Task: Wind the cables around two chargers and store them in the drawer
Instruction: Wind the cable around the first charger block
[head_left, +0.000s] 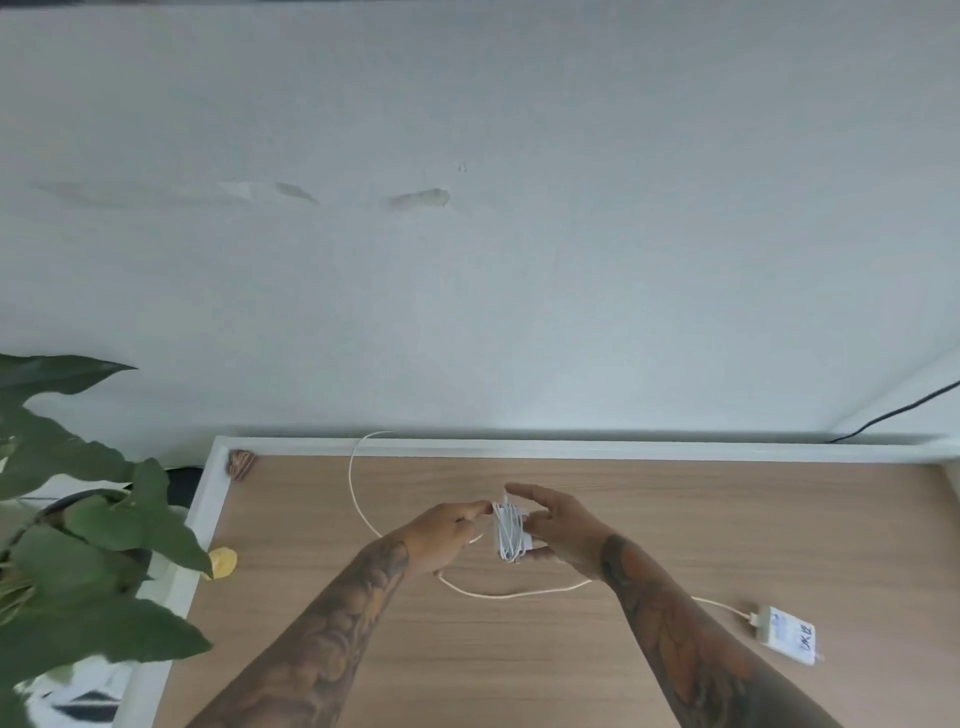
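Note:
A white charger (510, 532) wrapped in its white cable sits between my two hands above the wooden tabletop (519, 660). My right hand (558, 527) grips the charger from the right side. My left hand (449, 530) pinches the cable at the charger's left edge. A second white charger (787, 635) with a handwritten label lies flat at the right. Its loose cable (511, 594) runs left under my arms and loops up to the table's far edge (363, 452). No drawer shows in this view.
A white wall stands behind the table. A leafy potted plant (88, 525) fills the left side, with a yellow leaf (222, 563) over the table's left rim. A small brown object (242, 464) sits in the far left corner. A black cable (893, 413) runs at the far right.

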